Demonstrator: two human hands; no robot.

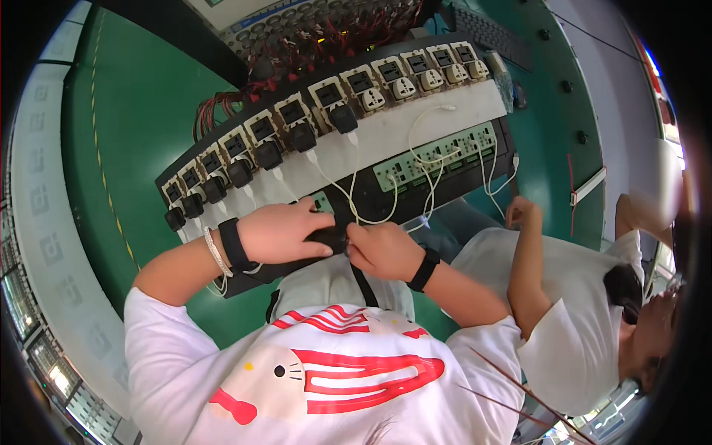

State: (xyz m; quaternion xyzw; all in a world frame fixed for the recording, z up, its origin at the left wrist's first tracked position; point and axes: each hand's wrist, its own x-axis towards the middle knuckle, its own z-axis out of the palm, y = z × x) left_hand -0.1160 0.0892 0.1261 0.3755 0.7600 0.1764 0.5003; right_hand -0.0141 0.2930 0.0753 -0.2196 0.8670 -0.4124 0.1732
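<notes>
My left hand (278,232) is curled at the front edge of the test bench, its thumb and fingers around a small black block (331,237) that blends into the dark bench. Close by on the right, my right hand (387,251) is closed in a pinch against the block's right side. What its fingertips hold is hidden. A white cable (353,199) hangs down from the black chargers to just above the right fingers. Black chargers (302,136) fill the left and middle sockets of a curved socket row; several sockets on the right hold none.
A green circuit board (434,157) with white cables plugged in lies to the right. Red and black wires (319,52) bunch behind the sockets. A keyboard (489,35) is at the far right. A co-worker's hand (523,213) is near the bench's right end.
</notes>
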